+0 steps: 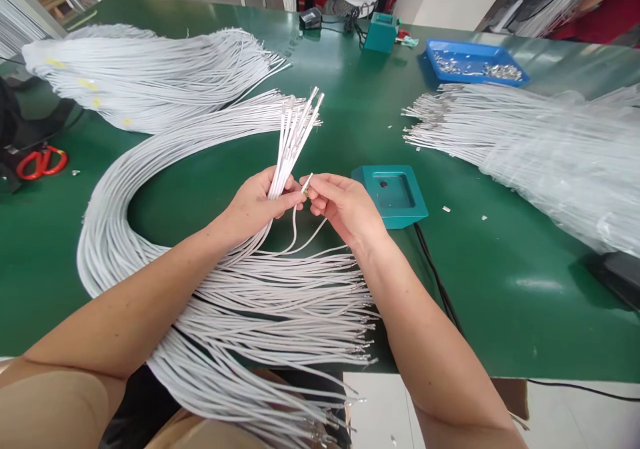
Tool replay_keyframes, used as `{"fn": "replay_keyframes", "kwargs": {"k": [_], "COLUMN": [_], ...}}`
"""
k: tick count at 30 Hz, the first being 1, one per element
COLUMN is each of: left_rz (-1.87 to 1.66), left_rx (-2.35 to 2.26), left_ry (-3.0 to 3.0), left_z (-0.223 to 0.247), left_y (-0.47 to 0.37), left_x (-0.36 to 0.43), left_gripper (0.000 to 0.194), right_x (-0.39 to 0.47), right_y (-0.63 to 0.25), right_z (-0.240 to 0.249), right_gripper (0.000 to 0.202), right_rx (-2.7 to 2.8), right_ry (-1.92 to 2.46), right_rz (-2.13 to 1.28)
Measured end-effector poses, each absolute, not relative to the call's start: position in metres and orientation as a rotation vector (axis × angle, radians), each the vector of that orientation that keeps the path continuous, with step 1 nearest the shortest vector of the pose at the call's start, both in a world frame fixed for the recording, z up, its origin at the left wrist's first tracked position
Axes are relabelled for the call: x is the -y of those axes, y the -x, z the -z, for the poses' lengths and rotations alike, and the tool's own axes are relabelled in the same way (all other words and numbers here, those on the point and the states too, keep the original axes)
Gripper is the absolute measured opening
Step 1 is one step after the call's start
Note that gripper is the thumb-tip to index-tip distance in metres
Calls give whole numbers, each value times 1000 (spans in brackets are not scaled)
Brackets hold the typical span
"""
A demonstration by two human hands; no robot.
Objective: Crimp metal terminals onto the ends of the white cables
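Note:
My left hand (265, 199) is closed round a small bunch of white cables (290, 146), whose tipped ends point up and away from me. Just to its right, my right hand (343, 202) pinches the end of a single white cable (307, 181) between thumb and fingers. The two hands nearly touch at that end. A small yellowish bit shows at the fingertips, too small to name. Below my forearms a thick bundle of white cables (280, 296) curves round from the left, with many metal-tipped ends lying toward the right.
Behind my right hand stands a teal box (393, 196) with a recessed top and a black cord. A blue tray (475, 62) holds small metal parts. More cable bundles lie at the back left (150, 76) and right (565, 156). Red-handled scissors (43, 162) lie left. People are beyond the table.

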State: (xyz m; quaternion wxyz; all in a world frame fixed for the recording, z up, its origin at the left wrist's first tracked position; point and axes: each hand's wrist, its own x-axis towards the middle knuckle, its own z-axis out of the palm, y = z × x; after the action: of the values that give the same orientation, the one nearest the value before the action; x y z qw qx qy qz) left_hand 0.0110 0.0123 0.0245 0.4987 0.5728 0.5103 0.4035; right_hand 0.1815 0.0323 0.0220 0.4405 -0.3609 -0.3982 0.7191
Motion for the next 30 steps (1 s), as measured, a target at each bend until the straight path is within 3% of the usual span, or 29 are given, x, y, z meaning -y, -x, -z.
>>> {"fn": "replay_keyframes", "kwargs": {"k": [5,8,13,19,30], "left_rz": [-964,-949,-967,-1042,-1019], "left_rx": [-1161,-1100,-1058,-1112,-1265], "left_ry": [-1414,-1463,-1490,-1493,-1548], "left_z": [-24,-23,-18,-19,-22], "left_y": [-12,-13,-13,-13,-11], "left_x": [-12,-12,-11,-13,-13], "left_gripper": [21,18,23,28,24], "right_x": [-32,-31,-32,-33,-29], "right_y": [-181,-180,-182,-187,-187], "right_z": [-24,-24,-22,-23,-26], "right_gripper": [18,31,38,37,21], "right_rx": [982,982,975,954,1116], "right_ry": [897,885,807,765,964], "right_rz": [-1787,-1810,-1954,-2013,-1644]}}
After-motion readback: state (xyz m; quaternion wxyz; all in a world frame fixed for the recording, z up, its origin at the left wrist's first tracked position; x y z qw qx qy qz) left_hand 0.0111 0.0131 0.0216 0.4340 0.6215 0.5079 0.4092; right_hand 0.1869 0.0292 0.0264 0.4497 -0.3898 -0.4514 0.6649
